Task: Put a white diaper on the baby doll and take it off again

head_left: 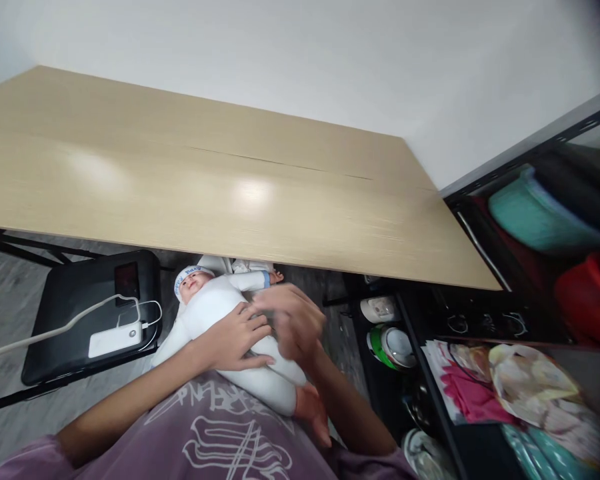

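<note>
The baby doll [220,313], dressed in a white suit and cap, lies on the person's lap below the near edge of the wooden table [230,193], head toward the table and bare feet toward the body. The left hand [237,343] lies flat on its middle with fingers spread, pressing rather than closed around it; the right hand [293,323] is blurred over the chest, so I cannot tell whether its fingers pinch the cloth. The doll seems only propped, and could slide off toward the floor if the flat hand lifts. Its head sits close under the table edge, leaving little room upward. To the left stands a black chair [80,313] with a white power bank [115,340] and cable; to the right a dark shelf [430,373] with dishes crowds the elbow.
</note>
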Tool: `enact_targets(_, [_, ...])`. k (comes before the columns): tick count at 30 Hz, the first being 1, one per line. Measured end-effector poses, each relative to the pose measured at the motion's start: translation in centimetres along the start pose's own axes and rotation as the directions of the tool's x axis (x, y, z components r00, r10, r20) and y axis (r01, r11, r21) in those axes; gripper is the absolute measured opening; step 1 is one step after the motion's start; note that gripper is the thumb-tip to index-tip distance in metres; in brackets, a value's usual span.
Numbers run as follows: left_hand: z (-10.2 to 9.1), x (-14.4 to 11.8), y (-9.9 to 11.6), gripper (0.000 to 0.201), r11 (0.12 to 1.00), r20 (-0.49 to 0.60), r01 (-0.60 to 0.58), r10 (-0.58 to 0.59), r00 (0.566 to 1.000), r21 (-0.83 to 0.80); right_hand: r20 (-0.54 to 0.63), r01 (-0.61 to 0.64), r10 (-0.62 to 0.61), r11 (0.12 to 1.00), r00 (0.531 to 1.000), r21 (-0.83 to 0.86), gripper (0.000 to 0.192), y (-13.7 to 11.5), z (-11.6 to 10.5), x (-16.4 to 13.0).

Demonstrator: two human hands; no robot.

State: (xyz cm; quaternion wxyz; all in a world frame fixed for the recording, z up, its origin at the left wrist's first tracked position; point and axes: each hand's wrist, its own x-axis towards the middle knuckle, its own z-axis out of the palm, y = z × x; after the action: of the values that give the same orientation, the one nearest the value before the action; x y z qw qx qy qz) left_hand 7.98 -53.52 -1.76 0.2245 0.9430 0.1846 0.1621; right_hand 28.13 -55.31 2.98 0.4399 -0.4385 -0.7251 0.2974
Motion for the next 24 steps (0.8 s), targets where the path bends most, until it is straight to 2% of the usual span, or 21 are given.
enact_targets(2, [-0.2,-0.1,0.0,0.044,1.0,0.013,-0.017,0.017,1.0,-0.013,0.193,0.03,-0.016,0.997,0.981,-0.071,0.036,2.6,0.6,1.9])
enact_targets(3, [-0.4,0.0,0.1,0.042,1.0,0.027,-0.022,0.022,0.999,-0.018,0.285,0.014,0.023,0.992,0.958,-0.128,0.037,4.2,0.9,2.7])
enact_targets(6, [-1.1,0.1,0.4,0.039,0.998,0.062,-0.023,0.026,0.998,-0.052,0.433,-0.059,0.183,0.957,0.883,-0.283,0.054,9.2,2.5,3.7])
enact_targets(8, [-1.3,-0.5,0.6,0.035,0.995,0.045,-0.001,0.006,0.999,-0.097,0.475,-0.097,0.282,0.921,0.833,-0.377,0.056,11.6,3.7,3.8])
enact_targets(11, [-0.9,-3.7,0.2,0.03,0.983,-0.111,0.117,-0.134,0.985,-0.144,0.464,-0.125,0.36,0.877,0.809,-0.464,0.032,12.6,5.0,3.9])
enact_targets(12, [-0.5,-5.5,-0.2,0.031,0.968,-0.197,0.196,-0.225,0.954,-0.157,0.455,-0.113,0.35,0.875,0.818,-0.47,0.025,12.4,5.2,4.0])
enact_targets(13, [0.0,-7.5,-0.8,0.032,0.94,-0.289,0.293,-0.332,0.898,-0.173,0.448,-0.089,0.323,0.879,0.833,-0.469,0.019,12.0,5.3,4.1])
enact_targets(14, [0.5,-9.6,-1.5,0.034,0.887,-0.354,0.408,-0.46,0.814,-0.217,0.441,-0.057,0.291,0.88,0.849,-0.471,0.017,11.4,5.3,4.3])
enact_targets(15, [1.0,-11.7,-2.1,0.04,0.797,-0.372,0.527,-0.604,0.705,-0.294,0.435,-0.023,0.259,0.878,0.862,-0.479,0.016,10.7,5.2,4.5])
enact_targets(16, [1.4,-13.6,-2.8,0.049,0.671,-0.326,0.631,-0.741,0.587,-0.388,0.431,0.009,0.235,0.871,0.871,-0.492,0.017,9.9,5.0,4.7])
enact_targets(17, [1.7,-15.2,-3.2,0.057,0.517,-0.215,0.701,-0.852,0.478,-0.491,0.432,0.032,0.224,0.859,0.874,-0.511,0.019,9.1,4.8,5.0])
enact_targets(18, [1.9,-16.4,-3.5,0.066,0.369,-0.079,0.736,-0.914,0.397,-0.567,0.435,0.045,0.228,0.845,0.871,-0.532,0.022,8.2,4.6,5.3])
enact_targets(19, [1.9,-17.3,-3.5,0.072,0.25,0.047,0.748,-0.935,0.352,-0.615,0.44,0.053,0.237,0.832,0.866,-0.553,0.024,7.3,4.3,5.6])
enact_targets(20, [1.8,-17.8,-3.2,0.077,0.181,0.132,0.747,-0.932,0.338,-0.639,0.447,0.062,0.244,0.821,0.861,-0.568,0.026,6.4,4.0,5.8])
enact_targets(21, [1.6,-18.0,-2.7,0.081,0.169,0.158,0.74,-0.923,0.349,-0.651,0.454,0.073,0.244,0.815,0.857,-0.575,0.027,5.4,3.5,6.1])
enact_targets(24, [0.3,-17.7,-0.4,0.079,0.302,0.018,0.712,-0.915,0.404,-0.634,0.464,0.1,0.194,0.838,0.865,-0.537,0.029,2.1,1.1,6.1])
